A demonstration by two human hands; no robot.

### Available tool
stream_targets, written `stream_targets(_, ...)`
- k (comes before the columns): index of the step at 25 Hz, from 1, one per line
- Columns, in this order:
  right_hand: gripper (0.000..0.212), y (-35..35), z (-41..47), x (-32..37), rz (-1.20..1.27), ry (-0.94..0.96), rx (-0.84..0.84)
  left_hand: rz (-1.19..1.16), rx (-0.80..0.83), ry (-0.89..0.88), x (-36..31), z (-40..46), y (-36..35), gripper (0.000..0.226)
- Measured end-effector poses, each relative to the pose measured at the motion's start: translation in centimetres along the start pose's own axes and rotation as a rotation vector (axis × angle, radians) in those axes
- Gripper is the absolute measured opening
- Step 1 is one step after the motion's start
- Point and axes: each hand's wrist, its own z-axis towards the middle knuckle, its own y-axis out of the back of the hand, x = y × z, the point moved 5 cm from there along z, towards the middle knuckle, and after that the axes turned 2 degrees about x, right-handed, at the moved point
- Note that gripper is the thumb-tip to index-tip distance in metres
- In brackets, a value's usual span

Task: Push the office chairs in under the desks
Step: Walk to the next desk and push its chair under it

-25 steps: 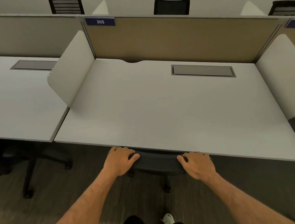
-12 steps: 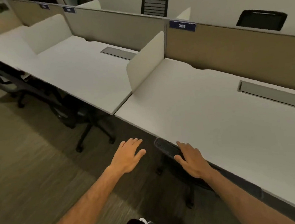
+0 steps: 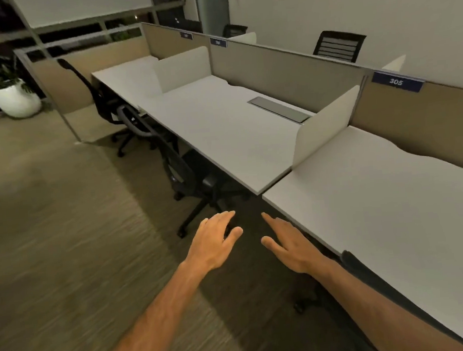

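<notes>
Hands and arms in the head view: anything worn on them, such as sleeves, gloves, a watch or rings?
Nothing visible. The left hand and right hand are bare, with no gloves, rings or watch in view. Both forearms are bare down to the frame edge; no sleeve shows.

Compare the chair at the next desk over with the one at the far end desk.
The nearer chair sits tucked close, its seat under the next desk; the far chair stands further out from the end desk. The nearer chair's backrest is below the desktop edge; the far chair's rises well above it. The nearer chair's wheeled base shows plainly; the far one's is partly hidden. Both are black, wheeled office chairs.
</notes>
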Motion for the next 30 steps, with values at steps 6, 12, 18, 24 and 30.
stream_targets(6, 0.071, -5.2, 10.5, 12.3, -0.002, 0.174, 0.04, -0.039, -0.124, 0.107, 11.8, -1.4, 9.6, 0.057)
stream_targets(12, 0.067, -11.4, 19.5, 20.5, -0.011, 0.317, 0.146, -0.034, -0.168, 0.272, 22.9, -3.5, 15.0, 0.058)
stream_targets(18, 0.066, -16.1, 29.6, 25.1, -0.084, 0.467, 0.262, 0.003, -0.237, 0.417, 31.3, -1.9, 18.2, 0.064)
stream_targets(24, 0.068, -16.7, 42.0, 32.1, -0.098, 0.649, 0.291, 0.057, -0.368, 0.564, 38.8, 1.3, 25.6, 0.069)
stream_targets(30, 0.069, -17.8, 50.0, 37.4, -0.087, 0.731, 0.328, 0.056, -0.424, 0.625, 43.6, 3.7, 29.1, 0.075)
